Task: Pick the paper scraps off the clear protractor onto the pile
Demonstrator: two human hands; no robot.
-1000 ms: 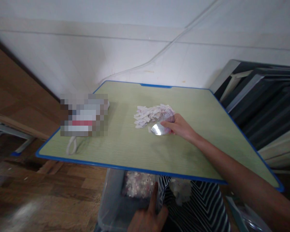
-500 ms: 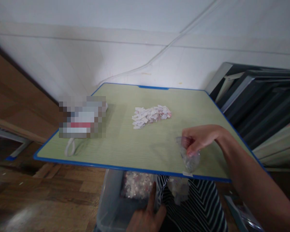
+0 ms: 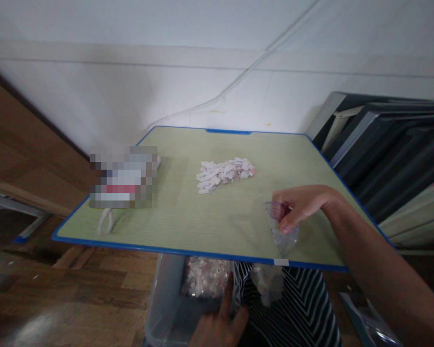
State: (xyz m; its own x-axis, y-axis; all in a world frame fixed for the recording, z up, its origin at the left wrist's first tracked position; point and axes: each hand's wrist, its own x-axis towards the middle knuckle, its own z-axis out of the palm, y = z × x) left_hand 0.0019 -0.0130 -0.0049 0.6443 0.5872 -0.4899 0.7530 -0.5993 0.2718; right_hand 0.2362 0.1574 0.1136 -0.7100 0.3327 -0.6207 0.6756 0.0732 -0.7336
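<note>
Over the right front of the table, my right hand (image 3: 299,206) bends down at the wrist, its fingers closed on a clear zip bag (image 3: 285,241). The bag hangs by the front edge and looks partly filled with small, clear-looking contents I cannot make out. Below the table, my left hand (image 3: 219,325) lies at the right rim of a translucent plastic bin (image 3: 159,308), index finger stretched out and thumb apart. Inside the bin is a heap of shiny small packets or bags (image 3: 206,277). A pile of torn white paper scraps (image 3: 224,174) sits mid-table.
The folding table (image 3: 188,217) has a pale green top and blue rim. A blurred-out box (image 3: 125,178) with a white loop handle stands at its left. Dark folded panels (image 3: 383,140) lean on the right. A whitish clump (image 3: 269,284) rests on the striped cloth over my lap.
The view has shifted very slightly. The zip bag's upper part hangs a little more spread below my right hand; both hands stay nearly in place.
</note>
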